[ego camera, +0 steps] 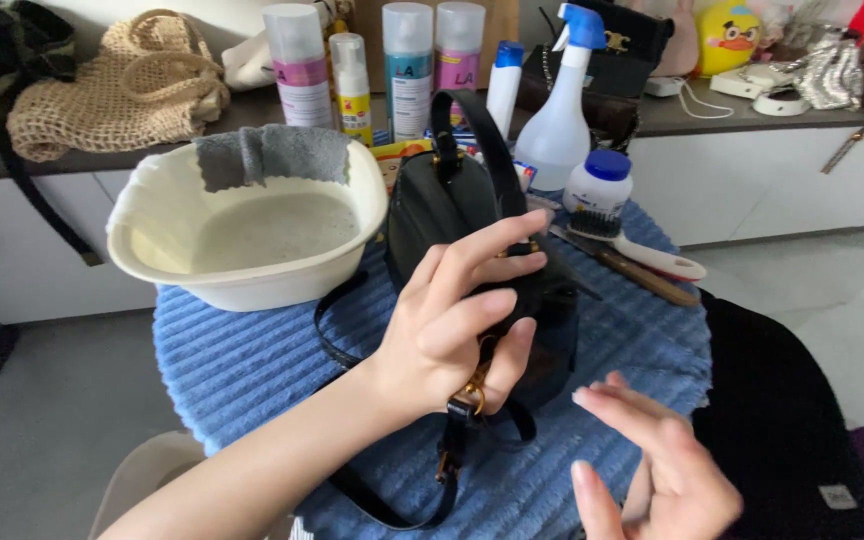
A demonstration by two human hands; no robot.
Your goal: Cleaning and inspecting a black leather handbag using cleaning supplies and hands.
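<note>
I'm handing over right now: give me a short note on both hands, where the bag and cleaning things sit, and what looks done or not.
Left hand: gripping the black bag, which stands upright on the blue mat, fingers across its front.
Right hand: open, empty, hovering low right of the bag, blurred.
Things: white basin of cloudy water left of the bag, grey cloth draped over its rim. Brush, white bottle and spray bottle behind right.
Done: cannot tell if the bag has been wiped.
Left: cloth and brush lie untouched.
</note>
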